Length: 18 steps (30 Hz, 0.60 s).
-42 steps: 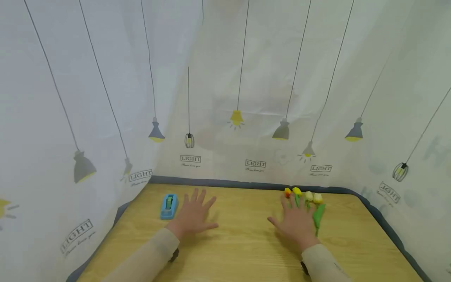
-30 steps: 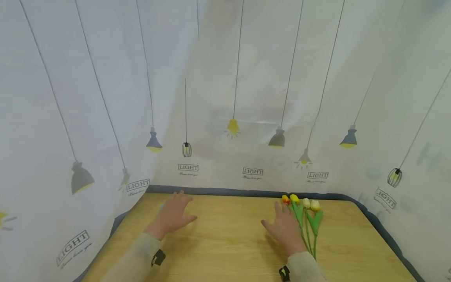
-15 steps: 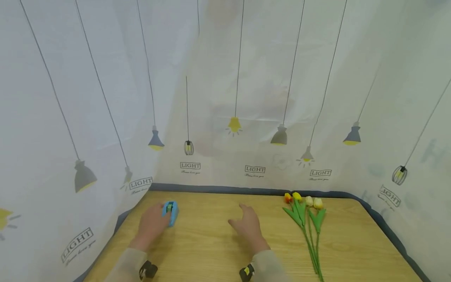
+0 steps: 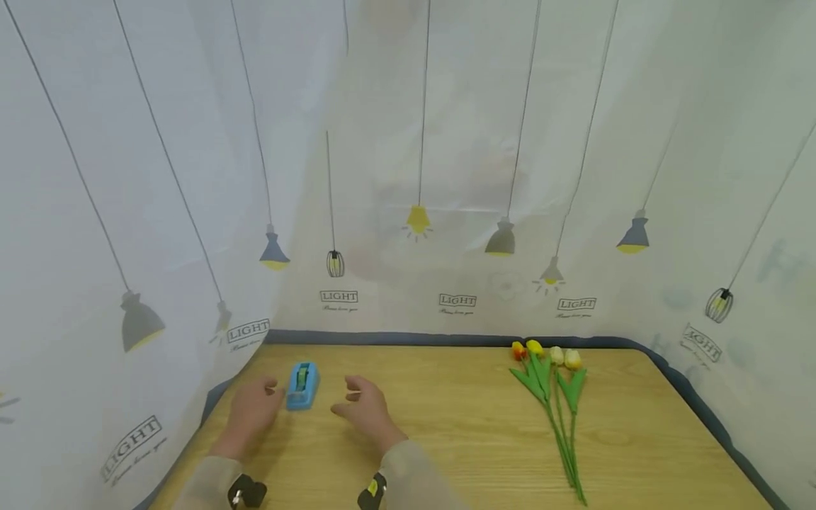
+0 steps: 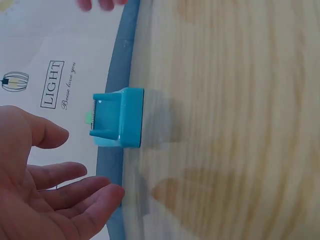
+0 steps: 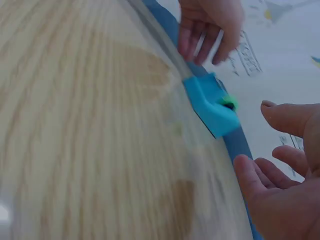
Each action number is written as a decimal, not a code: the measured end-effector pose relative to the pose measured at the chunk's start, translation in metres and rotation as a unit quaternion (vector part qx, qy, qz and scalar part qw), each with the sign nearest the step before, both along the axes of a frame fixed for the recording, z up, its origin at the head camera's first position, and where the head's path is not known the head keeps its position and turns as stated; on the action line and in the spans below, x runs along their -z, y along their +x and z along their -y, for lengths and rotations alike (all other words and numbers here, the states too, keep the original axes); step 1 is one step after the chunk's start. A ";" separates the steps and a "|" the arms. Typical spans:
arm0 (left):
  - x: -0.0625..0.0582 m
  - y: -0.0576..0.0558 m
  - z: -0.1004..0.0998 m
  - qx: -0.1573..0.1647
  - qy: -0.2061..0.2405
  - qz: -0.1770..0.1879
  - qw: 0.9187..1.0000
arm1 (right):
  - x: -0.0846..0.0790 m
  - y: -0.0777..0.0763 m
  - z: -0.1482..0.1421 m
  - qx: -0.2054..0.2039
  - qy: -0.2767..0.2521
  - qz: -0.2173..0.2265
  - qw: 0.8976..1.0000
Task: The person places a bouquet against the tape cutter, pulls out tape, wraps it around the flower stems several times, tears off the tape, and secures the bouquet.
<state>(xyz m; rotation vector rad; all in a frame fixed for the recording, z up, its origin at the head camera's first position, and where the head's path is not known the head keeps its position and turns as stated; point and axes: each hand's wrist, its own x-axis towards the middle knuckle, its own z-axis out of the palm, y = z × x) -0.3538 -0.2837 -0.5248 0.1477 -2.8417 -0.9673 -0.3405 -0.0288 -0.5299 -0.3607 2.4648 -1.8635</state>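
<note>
A blue tape dispenser (image 4: 302, 387) with a green roll of tape stands on the left part of the wooden table. My left hand (image 4: 253, 405) is just left of it, fingers loosely bent and holding nothing. To its right, a short gap away, my right hand (image 4: 365, 409) has thumb and fingers apart with nothing between them. In the left wrist view the dispenser (image 5: 120, 118) shows its serrated cutter end, beyond the left fingertips (image 5: 114, 194). In the right wrist view the dispenser (image 6: 212, 104) lies between both hands, and the green roll (image 6: 228, 102) shows.
Several artificial tulips (image 4: 553, 397), red-orange, yellow and pale cream, lie on the right part of the table (image 4: 446, 439). A white curtain printed with lamps (image 4: 408, 142) surrounds the table at the back and sides. Dark trim (image 4: 382, 338) runs along the back edge.
Both hands were spread over the table. The left has shifted left and touched near the dispenser, then come off it. The right has left the tulips and moved left towards the dispenser.
</note>
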 end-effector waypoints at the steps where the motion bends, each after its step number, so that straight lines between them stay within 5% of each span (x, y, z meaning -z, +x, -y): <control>1: 0.000 0.001 0.002 0.004 -0.002 -0.003 1.000 | 0.001 0.000 0.008 -0.005 -0.005 0.005 1.000; 9: 0.006 0.007 0.014 0.038 0.032 -0.003 0.999 | 0.019 0.003 0.055 -0.009 -0.092 0.034 0.995; 14: 0.020 0.002 0.008 0.062 0.067 0.013 0.996 | 0.032 0.003 0.061 0.000 -0.082 0.031 0.996; 18: 0.024 -0.001 0.003 0.080 0.077 -0.007 0.994 | 0.032 0.000 0.060 -0.024 -0.073 0.016 0.997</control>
